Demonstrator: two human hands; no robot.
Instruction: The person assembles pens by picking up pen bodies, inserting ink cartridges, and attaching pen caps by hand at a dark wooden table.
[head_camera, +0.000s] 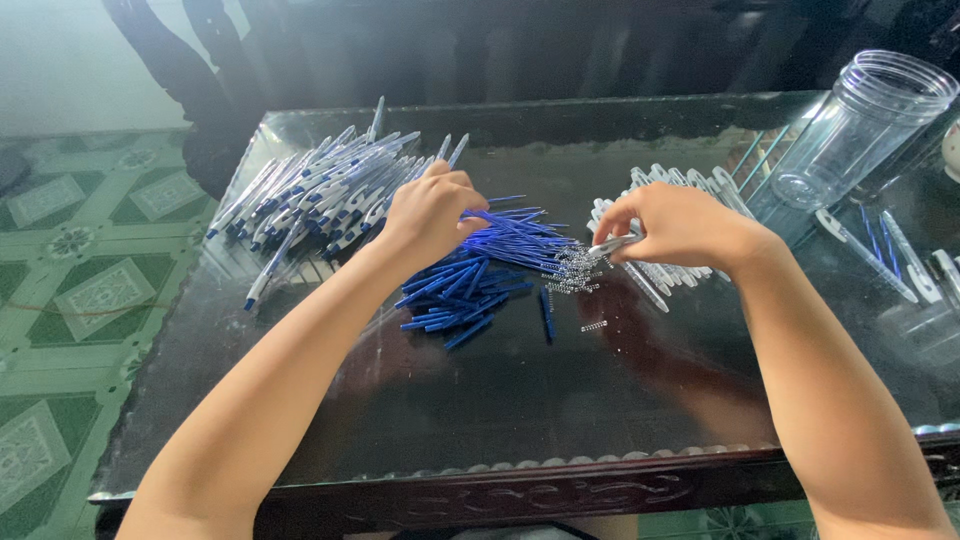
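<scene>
We saw our left hand (428, 212) resting on the pile of blue refills (470, 275) near the middle of the dark glass-topped bench (480, 400), its fingers curled together over the upper strands; whether they actually pinched one, we could not tell. Our right hand (675, 225) had its fingertips closed on a clear pen barrel (612, 245), held just above a small heap of metal springs (572, 270) that lay touching the right edge of the refills. One spring (594, 326) lay apart, nearer us. Behind the left hand sat a large pile of assembled blue-and-white pens (320, 195). Under and behind the right hand lay a row of empty clear barrels (670, 180). A clear plastic jar (860, 125) lay tilted at the far right corner.
</scene>
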